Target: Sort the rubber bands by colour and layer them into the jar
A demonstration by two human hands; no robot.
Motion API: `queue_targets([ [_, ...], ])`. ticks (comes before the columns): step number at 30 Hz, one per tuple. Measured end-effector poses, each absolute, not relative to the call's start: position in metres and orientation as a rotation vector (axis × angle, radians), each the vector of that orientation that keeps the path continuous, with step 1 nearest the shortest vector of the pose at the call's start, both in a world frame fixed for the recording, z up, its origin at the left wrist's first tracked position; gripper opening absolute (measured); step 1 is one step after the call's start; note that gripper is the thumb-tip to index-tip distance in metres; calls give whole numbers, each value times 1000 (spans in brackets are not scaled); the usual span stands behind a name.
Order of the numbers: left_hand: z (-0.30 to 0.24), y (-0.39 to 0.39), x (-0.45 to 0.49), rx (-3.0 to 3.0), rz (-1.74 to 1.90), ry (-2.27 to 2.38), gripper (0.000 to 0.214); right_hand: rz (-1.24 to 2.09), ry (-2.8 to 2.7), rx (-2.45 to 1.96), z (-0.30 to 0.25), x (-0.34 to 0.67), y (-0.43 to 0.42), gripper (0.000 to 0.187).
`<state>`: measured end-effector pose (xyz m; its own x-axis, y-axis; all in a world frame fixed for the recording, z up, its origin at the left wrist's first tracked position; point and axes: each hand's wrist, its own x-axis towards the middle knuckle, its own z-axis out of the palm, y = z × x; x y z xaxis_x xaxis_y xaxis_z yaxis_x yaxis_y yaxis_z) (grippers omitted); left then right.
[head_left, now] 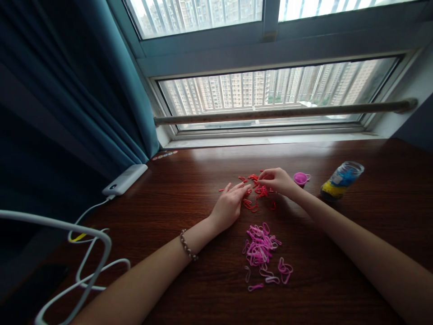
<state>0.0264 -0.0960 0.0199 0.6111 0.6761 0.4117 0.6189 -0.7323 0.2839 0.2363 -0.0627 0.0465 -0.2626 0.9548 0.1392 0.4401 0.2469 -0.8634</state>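
A scatter of small red rubber bands [254, 195] lies on the dark wooden table [338, 280] in front of me. My left hand [230, 204] rests flat beside them, fingers stretched out and touching the left edge of the scatter. My right hand [276, 179] is over the top right of the red bands, its fingertips pinched on one of them. Closer to me lies a heap of pink rubber bands [262, 250], with a few loose ones around it. A beaded bracelet [188, 245] circles my left wrist.
A small pink lid [300, 178] and a clear bottle [341, 180] lying on its side sit right of my right hand. A white power bank [124, 179] with white cables [88, 253] lies at the left, by a blue curtain [84, 90]. A window [270, 95] runs behind the table.
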Motion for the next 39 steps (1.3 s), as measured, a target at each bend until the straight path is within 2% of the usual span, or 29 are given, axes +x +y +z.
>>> queue_targets([
  [3, 18, -95, 27, 2701, 793, 1192, 41, 573, -1832, -1421, 36, 241, -58, 13],
  [7, 17, -95, 27, 2679, 785, 1305, 36, 392, -1954, -1439, 30, 240, -59, 11],
  [12, 17, -96, 27, 2677, 773, 1348, 33, 551, -1977, -1267, 34, 236, -59, 14],
  [19, 21, -97, 28, 2690, 866, 1309, 27, 482, -1967, -1327, 32, 236, -58, 14],
  [24, 22, -97, 30, 2704, 722, 1201, 41, 753, -2008, -1108, 34, 232, -61, 16],
  [27, 22, -97, 31, 2669, 580, 1201, 50, 688, -1973, -1148, 35, 233, -61, 12],
  [39, 25, -99, 32, 2637, 431, 1277, 47, 578, -2120, -1343, 27, 239, -56, 15],
])
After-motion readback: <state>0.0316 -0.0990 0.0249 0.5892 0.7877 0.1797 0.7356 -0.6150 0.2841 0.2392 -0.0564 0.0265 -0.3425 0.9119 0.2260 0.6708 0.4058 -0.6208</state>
